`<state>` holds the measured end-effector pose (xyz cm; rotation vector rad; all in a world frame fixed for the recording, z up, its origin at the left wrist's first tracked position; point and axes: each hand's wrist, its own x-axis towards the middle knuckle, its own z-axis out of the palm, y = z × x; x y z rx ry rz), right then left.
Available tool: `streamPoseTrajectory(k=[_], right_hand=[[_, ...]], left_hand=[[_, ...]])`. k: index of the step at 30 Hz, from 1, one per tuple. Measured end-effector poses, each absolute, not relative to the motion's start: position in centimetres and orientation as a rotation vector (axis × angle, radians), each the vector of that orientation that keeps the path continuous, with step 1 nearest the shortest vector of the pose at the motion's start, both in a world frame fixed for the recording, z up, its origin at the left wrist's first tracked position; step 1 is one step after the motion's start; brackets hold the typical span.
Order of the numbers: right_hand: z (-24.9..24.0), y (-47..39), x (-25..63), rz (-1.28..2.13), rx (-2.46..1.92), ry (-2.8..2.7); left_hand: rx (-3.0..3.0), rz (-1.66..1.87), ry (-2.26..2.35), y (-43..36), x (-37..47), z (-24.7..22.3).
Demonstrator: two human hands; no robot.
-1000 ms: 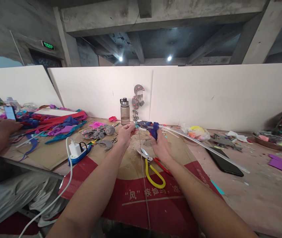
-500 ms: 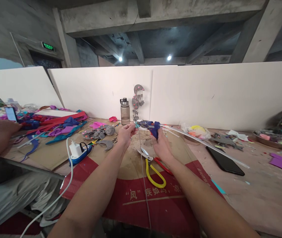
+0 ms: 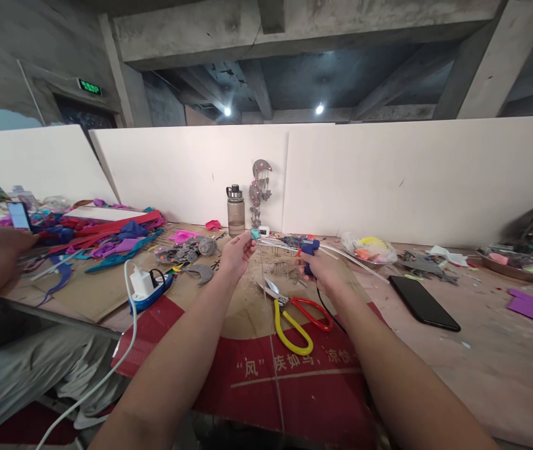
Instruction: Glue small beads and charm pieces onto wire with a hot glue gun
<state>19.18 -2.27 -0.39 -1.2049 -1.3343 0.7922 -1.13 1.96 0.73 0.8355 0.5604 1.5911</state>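
Note:
My left hand [image 3: 238, 256] pinches a small teal piece [image 3: 255, 234] between thumb and fingertips, above the cardboard. A thin grey thread [image 3: 276, 387] hangs below that hand and runs down toward me. In my right hand [image 3: 325, 270] is a blue hot glue gun [image 3: 310, 247], my fingers wrapped round its grip. Its nozzle points left, apart from the teal piece. A long clear glue stick [image 3: 362, 264] trails from its back. Between my forearms lie scissors [image 3: 283, 300] with one yellow and one red handle.
A water bottle [image 3: 235, 212] stands behind my left hand, beside a grey crescent mobile [image 3: 261, 167]. A black phone [image 3: 423, 303] lies right. Left are a blue power strip [image 3: 154, 297], felt scraps [image 3: 116, 231] and another person's hand [image 3: 10, 240]. Red-brown cardboard [image 3: 294, 400] covers the front.
My right hand has drawn the glue gun rightward, away from the teal piece. My left hand stays nearly in place, still pinching it. The red scissor handle is now more exposed.

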Motion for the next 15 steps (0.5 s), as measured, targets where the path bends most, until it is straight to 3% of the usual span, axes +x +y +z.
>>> streamPoseTrajectory(k=[4, 7, 11, 13, 15], right_hand=[[-1.7, -1.2, 20.8, 0.91, -1.559, -1.4], [-2.2, -1.1, 21.5, 0.552, -1.736, -1.627], [-1.5, -1.6, 20.6, -0.041, -1.644, -1.616], [-0.8, -2.0, 19.1, 0.074, -1.509, -1.561], [-0.3, -2.6, 17.2, 0.395, -1.303, -1.51]], left_hand=[[0.911, 1.558, 0.585, 1.7, -0.5, 0.5], [0.977, 1.537, 0.611, 1.5, 0.1, 0.3], [1.111, 1.562, 0.661, 1.1, 0.8, 0.3], [1.218, 1.585, 0.706, 0.8, 1.2, 0.2], [1.344, 1.596, 0.762, 0.5, 1.5, 0.2]])
